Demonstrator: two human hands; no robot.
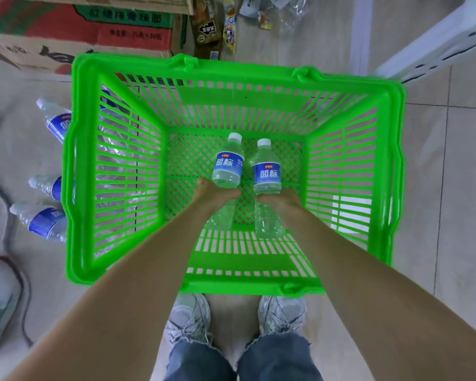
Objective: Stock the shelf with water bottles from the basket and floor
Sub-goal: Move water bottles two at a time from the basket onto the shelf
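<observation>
Green basket [231,281] walls ring both hands [217,192] [282,200], each gripping a bottle [227,167] [267,174].

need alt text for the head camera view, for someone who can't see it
Seen from above, the left hand and right hand each grip a clear blue-labelled water bottle inside a bright green plastic basket. More bottles lie on the tiled floor left of it.

- basket [349,89]: bright green, slatted sides, criss-cross lattice floor
- bottles [267,171]: clear, white caps, blue labels with white characters
- boxes [80,31]: tan cardboard, red and green print
- shoes [282,312]: silver-grey
- jeans [278,358]: blue, frayed hems
- floor [465,188]: pale beige tiles
</observation>
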